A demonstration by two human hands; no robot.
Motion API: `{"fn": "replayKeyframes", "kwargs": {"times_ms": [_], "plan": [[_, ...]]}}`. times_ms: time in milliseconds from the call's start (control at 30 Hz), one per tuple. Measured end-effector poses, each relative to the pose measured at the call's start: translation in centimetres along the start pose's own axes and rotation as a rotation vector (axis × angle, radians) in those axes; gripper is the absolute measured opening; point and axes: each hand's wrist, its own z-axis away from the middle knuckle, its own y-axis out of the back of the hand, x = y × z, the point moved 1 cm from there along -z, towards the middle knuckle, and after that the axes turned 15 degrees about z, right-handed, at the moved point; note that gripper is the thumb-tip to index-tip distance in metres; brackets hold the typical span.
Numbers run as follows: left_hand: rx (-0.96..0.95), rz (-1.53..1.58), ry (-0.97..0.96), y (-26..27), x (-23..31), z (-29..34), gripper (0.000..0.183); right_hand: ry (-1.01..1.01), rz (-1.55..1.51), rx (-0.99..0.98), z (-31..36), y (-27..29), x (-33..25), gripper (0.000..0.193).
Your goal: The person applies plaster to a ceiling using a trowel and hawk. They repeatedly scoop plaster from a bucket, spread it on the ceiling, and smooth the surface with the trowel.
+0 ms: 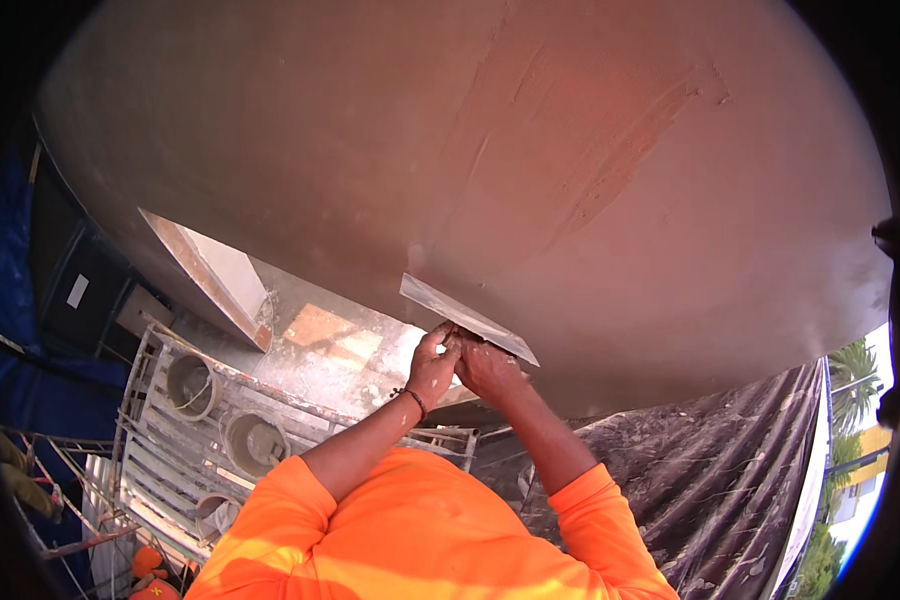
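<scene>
A wide curved wall [370, 130] of smooth grey-brown plaster fills the upper view, with rougher, streaked reddish patches toward its upper right. Against its lower part lies the long, flat metal blade of a plastering trowel [470, 318], slanting down to the right. My right hand [490, 368] is closed round the trowel behind the blade; the handle itself is hidden. My left hand [433, 368], spotted with pale plaster, presses in beside it with its fingers closed at the trowel's back. Both hands are close together, and a dark bracelet circles my left wrist.
On a slatted scaffold platform [160, 470] at the left stand a bucket [192, 387], a second bucket [255, 442] and a smaller one [218, 515]. A pale angled panel [210, 270] juts beside the wall. Dark sheeting [690, 470] hangs at the right. People show at the lower left.
</scene>
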Motion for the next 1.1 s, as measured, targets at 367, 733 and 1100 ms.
{"fn": "replayKeyframes", "kwargs": {"times_ms": [367, 733, 1100], "plan": [[-0.083, 0.053, 0.056, 1.4, -1.3, -7.1, 0.037, -0.048, 0.083, -0.098, -4.7, -5.3, 3.9, 0.039], [-0.172, 0.044, -0.138, -5.0, 8.6, -6.6, 0.045, -0.085, 0.1, 0.031, -6.5, 6.9, 6.1, 0.036], [-0.278, -0.173, -0.637, -12.7, 21.2, -6.4, 0.043, -0.096, 0.108, 0.236, -9.3, 21.2, 8.2, 0.029]]}}
